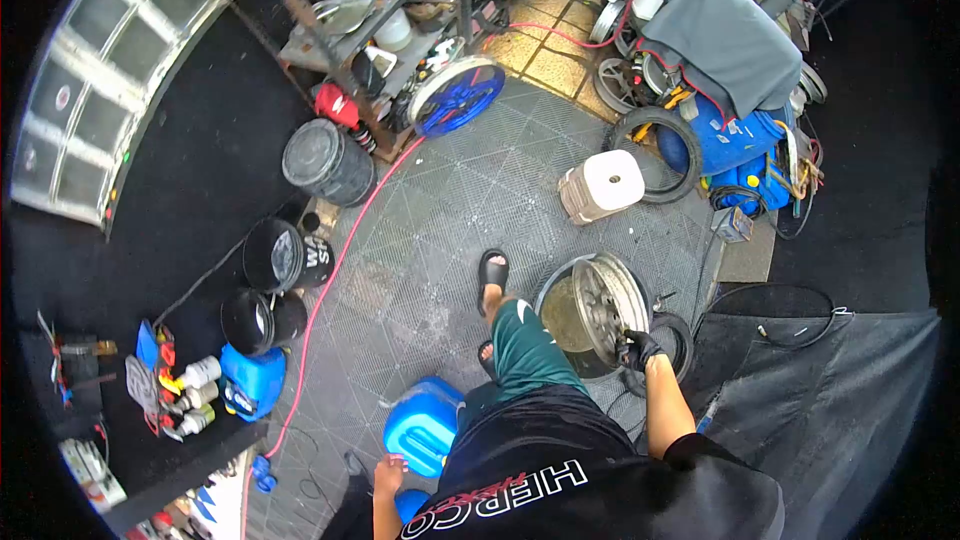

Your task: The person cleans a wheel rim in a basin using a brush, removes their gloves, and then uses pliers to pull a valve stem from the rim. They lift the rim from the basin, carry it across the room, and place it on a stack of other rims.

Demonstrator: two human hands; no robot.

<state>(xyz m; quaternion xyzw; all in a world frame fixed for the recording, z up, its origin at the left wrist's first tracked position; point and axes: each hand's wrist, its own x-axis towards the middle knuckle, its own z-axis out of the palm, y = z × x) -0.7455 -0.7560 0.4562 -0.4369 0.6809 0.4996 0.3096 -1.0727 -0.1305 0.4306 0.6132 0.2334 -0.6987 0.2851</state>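
Note:
My right hand (637,350), in a black glove, grips the lower edge of a grey spoked wheel rim (597,310). The rim stands tilted inside a round dark tub (548,292) that holds murky, brownish liquid. Bare and with its fingers loosely apart, my left hand (391,469) hangs beside a blue plastic container (420,430) and appears to hold nothing. A black tyre (684,345) lies on the floor against the tub's right side, partly hidden by the tub and my glove.
A white jug (605,185) and another tyre (650,130) are ahead, near a covered motorcycle (720,40). A pink hose (345,250) crosses the mat. Black buckets (275,255) and a lidded drum (325,162) line the left. A blue wheel (460,100) leans by the shelves.

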